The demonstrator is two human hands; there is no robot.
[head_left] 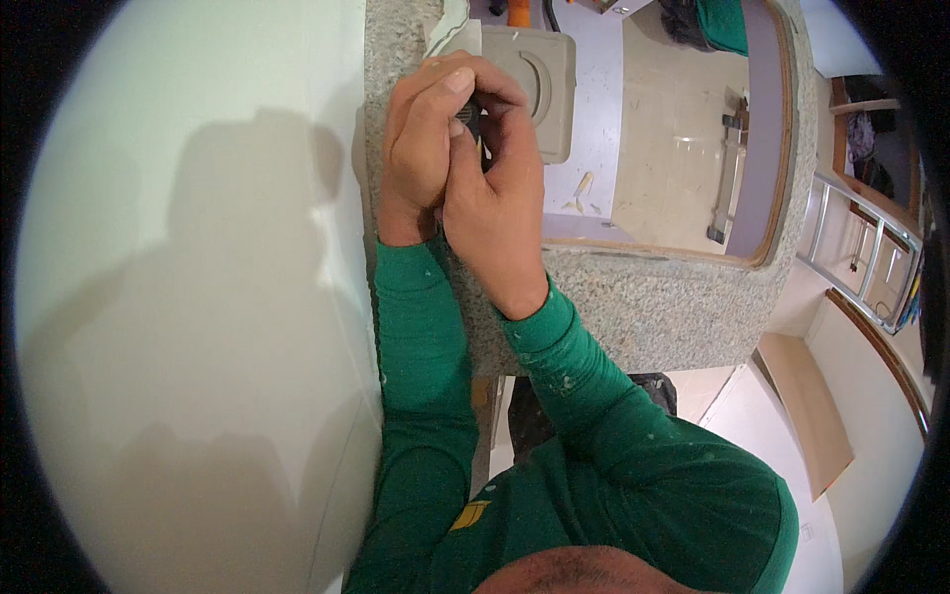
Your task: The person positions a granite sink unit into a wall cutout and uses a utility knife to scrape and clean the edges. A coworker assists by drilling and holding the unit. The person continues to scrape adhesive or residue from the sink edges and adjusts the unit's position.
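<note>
Granite slab [643, 307] as landmark. Above its left strip: left hand [412, 144] and right hand [503, 188] pressed together, fingers of both curled in tight, wrapped round a small dark item [472, 116]. Item mostly covered by fingers; exact kind and contact with slab impossible to tell.

Step in hand, as judged: gripping and steadying the item between both palms. Best done with even pressure from both sides, wrists braced near slab, thumbs clear of any working end.

Containers: beige box [556, 119] at upper left of slab's cutout, just beside right hand, flat face up, contents hidden. Green-and-black bag [720, 25] visible through slab's cutout, upper right, contents hidden. Brown-framed cabinet [843, 148] well right of slab, purplish cloth [861, 139] inside.
</note>
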